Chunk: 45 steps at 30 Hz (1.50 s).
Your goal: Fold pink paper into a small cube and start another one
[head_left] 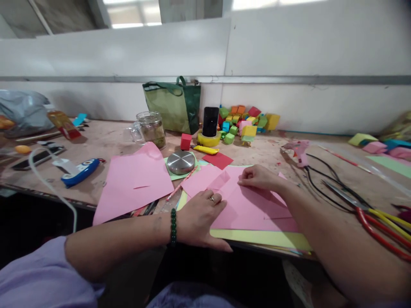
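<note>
The folded pink paper (221,179) is lying just beyond the left hand (201,218) and left of the right hand (258,177), its long axis unclear. The left is resting thumb-spread, gripping nothing; the right is bunching its fingertips, whether pinching paper I cannot tell.

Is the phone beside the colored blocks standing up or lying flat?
Standing up: the phone shows its dark face, with its long sides running upward and its lower end at the yellow roll.
</note>
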Each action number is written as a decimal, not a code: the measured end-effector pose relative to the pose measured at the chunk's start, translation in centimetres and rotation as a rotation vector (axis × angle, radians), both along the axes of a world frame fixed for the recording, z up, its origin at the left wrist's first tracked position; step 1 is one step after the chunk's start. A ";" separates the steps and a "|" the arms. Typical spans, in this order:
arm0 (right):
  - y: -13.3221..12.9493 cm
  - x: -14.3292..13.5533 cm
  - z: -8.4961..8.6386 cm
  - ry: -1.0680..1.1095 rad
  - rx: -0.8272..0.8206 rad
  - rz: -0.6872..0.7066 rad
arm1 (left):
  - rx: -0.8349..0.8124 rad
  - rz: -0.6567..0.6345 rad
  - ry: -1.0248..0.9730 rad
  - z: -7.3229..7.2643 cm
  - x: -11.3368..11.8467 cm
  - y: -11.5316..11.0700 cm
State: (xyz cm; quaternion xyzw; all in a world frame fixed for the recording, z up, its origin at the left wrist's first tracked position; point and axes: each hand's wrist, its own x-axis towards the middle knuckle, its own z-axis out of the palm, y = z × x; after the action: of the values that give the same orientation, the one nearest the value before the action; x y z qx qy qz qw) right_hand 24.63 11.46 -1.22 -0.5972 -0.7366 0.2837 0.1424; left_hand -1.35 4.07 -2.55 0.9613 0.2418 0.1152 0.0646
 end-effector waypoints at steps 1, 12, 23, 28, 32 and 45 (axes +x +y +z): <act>-0.2 -0.1 0.0 0.028 0.032 0.001 | -0.001 -0.002 0.011 0.3 -0.2 0.1; -0.1 -1.8 -1.0 0.282 0.111 0.064 | -0.133 0.098 -0.188 0.9 -0.5 4.6; -1.7 -1.6 1.5 0.589 0.106 0.059 | -1.322 0.266 -0.600 0.7 2.7 9.8; -2.2 -2.6 1.0 0.725 0.109 0.008 | -1.461 0.257 -0.778 0.5 2.6 8.9; -2.4 -3.0 0.7 0.830 0.148 -0.085 | -1.497 0.195 -0.892 0.7 2.6 9.1; -2.5 -3.2 1.0 0.866 -0.002 0.009 | -1.800 -0.240 -0.582 0.8 1.0 10.3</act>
State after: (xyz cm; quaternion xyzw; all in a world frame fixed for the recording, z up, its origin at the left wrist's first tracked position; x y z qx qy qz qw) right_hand 21.39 8.96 -0.18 -0.4201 -0.6111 0.5093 0.4367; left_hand -0.39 14.40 -1.76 0.5028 0.1141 0.1130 0.8493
